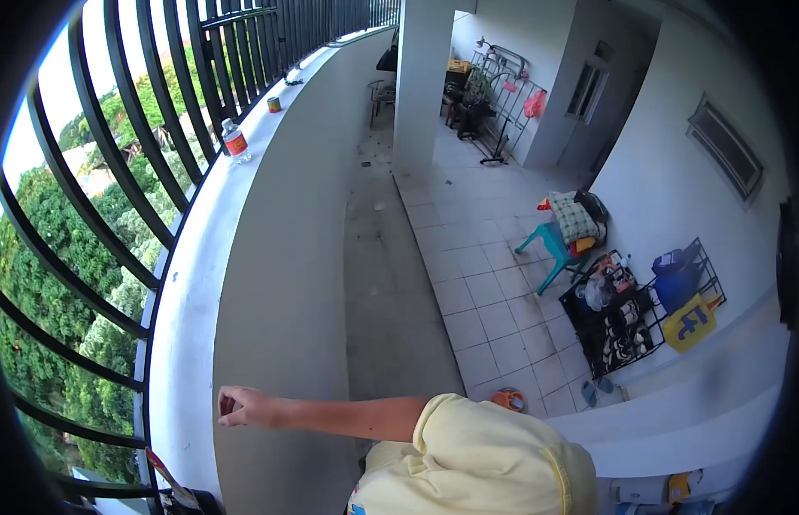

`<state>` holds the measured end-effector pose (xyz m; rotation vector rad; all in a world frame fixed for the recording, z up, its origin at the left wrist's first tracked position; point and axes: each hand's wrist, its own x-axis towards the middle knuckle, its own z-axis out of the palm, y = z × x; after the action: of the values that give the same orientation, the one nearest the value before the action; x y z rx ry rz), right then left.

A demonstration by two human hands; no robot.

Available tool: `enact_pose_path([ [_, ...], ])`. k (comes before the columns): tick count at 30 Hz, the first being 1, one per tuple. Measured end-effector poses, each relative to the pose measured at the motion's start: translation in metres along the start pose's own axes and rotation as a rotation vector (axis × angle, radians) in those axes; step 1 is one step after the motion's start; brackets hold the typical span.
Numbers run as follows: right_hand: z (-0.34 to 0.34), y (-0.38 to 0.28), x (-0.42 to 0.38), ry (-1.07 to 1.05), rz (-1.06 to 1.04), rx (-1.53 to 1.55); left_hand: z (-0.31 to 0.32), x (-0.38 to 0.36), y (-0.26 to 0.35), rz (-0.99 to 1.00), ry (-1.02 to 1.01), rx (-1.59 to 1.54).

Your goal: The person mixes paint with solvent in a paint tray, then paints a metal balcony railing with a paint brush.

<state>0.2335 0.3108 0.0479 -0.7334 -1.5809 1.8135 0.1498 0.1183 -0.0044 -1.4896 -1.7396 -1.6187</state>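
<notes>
My right hand (243, 406) reaches out to the left beyond a pale yellow sleeve, just past the inner edge of the white ledge (189, 300). Its fingers are curled towards the thumb, with a small gap between them and nothing visible inside. Below it, at the bottom left, a brush (167, 472) leans in a dark container, partly cut off by the frame. Farther along the ledge stand a clear bottle with a red label (235, 142) and a small tin (273, 105). My left hand is out of sight.
Black railing bars (124, 154) line the ledge, with trees outside. To the right, a green stool (549, 249) carries cushions beside a shoe rack (618, 322). An orange sandal (507, 399) lies on the tiles. A clothes rack (507, 103) stands farther back.
</notes>
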Motion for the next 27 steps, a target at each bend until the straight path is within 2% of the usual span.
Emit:
enact_pose_path([
  [6,-0.046,0.006,-0.025,0.132,0.107,0.010,0.037,-0.006,-0.006,0.091,-0.083,-0.058],
  [8,-0.064,0.009,-0.035,0.164,0.128,0.027,0.067,0.001,-0.016,0.231,-0.161,-0.095],
  [12,-0.103,0.019,-0.051,0.311,0.185,0.094,0.120,0.028,-0.022,0.190,-0.246,-0.177],
  [14,-0.121,0.029,-0.059,0.394,0.216,0.141,0.145,0.049,-0.013,0.113,-0.335,-0.227],
  [18,-0.152,0.051,-0.071,0.514,0.199,0.191,0.196,0.097,0.009,0.100,-0.415,-0.227],
  [20,-0.166,0.061,-0.078,0.527,0.216,0.206,0.219,0.115,0.019,0.114,-0.508,-0.205],
  [27,-0.206,0.063,-0.090,0.593,0.230,0.200,0.268,0.132,0.044,0.133,-0.585,-0.301],
])
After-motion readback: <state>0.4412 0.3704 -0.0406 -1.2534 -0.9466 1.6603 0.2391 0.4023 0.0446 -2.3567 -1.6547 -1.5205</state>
